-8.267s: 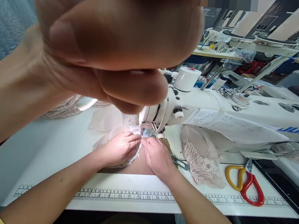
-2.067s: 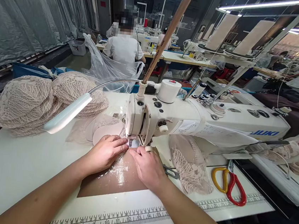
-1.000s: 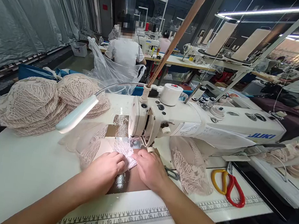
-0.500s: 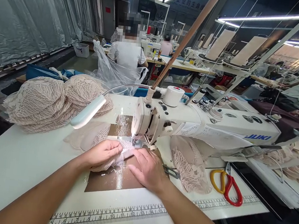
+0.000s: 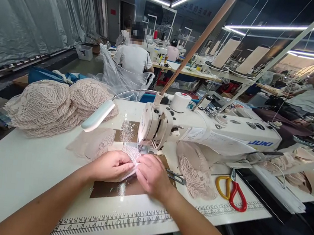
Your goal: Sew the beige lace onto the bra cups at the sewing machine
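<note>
A pale lace piece (image 5: 131, 152) lies partly under the needle area of the white sewing machine (image 5: 148, 126). My left hand (image 5: 114, 166) pinches its near edge between thumb and fingers. From the other side my right hand (image 5: 152, 175) grips the same lace just in front of the presser foot, fingers bent and closed. Much of the fabric is hidden under both hands. Beneath them is a shiny brown sheet (image 5: 104, 190) on the white table (image 5: 28, 171). Left of the needle, another sheer lace piece (image 5: 89, 142) rests flat.
Stacked lace cups (image 5: 43, 102) stand at the back left, near the lamp head (image 5: 98, 116). Right of my hands are a sheer lace piece (image 5: 196, 170), a dark metal tool (image 5: 175, 177) and red-and-yellow scissors (image 5: 232, 191). A printed ruler (image 5: 124, 218) follows the front edge. A co-worker (image 5: 133, 57) sits ahead.
My right hand's fingers have gone from stretched out flat to curled on the lace. Both hands have come closer together, the left shifting slightly right. The view has shifted a little.
</note>
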Demonstrator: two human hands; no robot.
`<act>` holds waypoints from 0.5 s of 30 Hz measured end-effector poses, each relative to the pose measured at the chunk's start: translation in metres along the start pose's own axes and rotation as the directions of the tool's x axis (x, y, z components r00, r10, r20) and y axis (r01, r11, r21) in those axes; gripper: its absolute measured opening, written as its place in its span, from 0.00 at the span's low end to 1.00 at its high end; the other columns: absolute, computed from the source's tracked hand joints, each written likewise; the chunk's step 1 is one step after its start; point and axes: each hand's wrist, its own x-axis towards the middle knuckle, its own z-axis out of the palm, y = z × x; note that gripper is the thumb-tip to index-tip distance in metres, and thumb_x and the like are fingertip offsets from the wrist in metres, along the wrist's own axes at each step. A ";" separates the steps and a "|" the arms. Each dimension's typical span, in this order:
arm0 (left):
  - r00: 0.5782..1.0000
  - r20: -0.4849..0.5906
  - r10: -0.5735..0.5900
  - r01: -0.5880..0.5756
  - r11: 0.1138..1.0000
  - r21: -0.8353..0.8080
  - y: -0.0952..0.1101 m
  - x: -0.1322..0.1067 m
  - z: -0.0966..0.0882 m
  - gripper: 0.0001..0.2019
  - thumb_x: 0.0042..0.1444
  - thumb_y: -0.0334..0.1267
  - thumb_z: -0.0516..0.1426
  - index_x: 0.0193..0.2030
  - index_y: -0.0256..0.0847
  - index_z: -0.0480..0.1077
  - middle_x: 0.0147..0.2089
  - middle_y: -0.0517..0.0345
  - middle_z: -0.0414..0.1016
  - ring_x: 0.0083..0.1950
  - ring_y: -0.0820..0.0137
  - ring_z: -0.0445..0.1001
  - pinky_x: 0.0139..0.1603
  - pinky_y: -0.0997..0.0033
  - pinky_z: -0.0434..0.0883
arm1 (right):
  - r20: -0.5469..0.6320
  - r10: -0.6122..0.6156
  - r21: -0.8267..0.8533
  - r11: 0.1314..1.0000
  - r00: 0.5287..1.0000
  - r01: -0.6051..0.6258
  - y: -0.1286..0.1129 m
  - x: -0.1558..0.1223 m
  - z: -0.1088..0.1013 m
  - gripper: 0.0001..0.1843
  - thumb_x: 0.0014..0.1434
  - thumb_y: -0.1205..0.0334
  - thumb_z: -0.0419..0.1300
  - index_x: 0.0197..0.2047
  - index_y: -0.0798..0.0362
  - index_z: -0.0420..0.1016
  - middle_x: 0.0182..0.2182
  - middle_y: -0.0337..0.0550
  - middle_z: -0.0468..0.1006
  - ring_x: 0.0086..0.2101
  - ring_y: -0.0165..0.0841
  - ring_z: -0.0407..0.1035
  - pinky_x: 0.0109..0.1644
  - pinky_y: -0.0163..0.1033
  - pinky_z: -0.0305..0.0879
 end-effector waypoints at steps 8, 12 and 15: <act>0.994 0.017 0.111 -0.108 0.893 0.437 0.008 -0.007 -0.002 0.05 0.55 0.32 0.54 0.36 0.40 0.72 0.36 0.54 0.71 0.41 0.64 0.68 0.42 0.67 0.66 | 0.341 -0.065 0.222 0.975 0.938 -0.013 0.000 -0.027 -0.036 0.09 0.64 0.66 0.52 0.34 0.53 0.71 0.42 0.45 0.78 0.42 0.36 0.69 0.43 0.40 0.62; 0.992 0.030 0.125 -0.126 0.898 0.422 0.010 -0.006 0.005 0.11 0.55 0.27 0.51 0.40 0.40 0.72 0.39 0.52 0.71 0.43 0.64 0.69 0.43 0.67 0.68 | 0.302 0.075 0.212 0.967 0.950 -0.144 0.004 -0.032 -0.032 0.10 0.65 0.68 0.50 0.42 0.52 0.72 0.38 0.44 0.78 0.38 0.34 0.69 0.42 0.40 0.62; 0.987 0.023 0.162 -0.156 0.892 0.425 0.010 -0.004 0.011 0.16 0.57 0.25 0.49 0.47 0.41 0.71 0.47 0.51 0.73 0.47 0.63 0.70 0.47 0.65 0.69 | 0.307 0.153 0.113 0.974 0.939 -0.196 0.004 -0.033 -0.026 0.12 0.61 0.71 0.52 0.45 0.52 0.71 0.38 0.43 0.76 0.36 0.34 0.65 0.41 0.40 0.60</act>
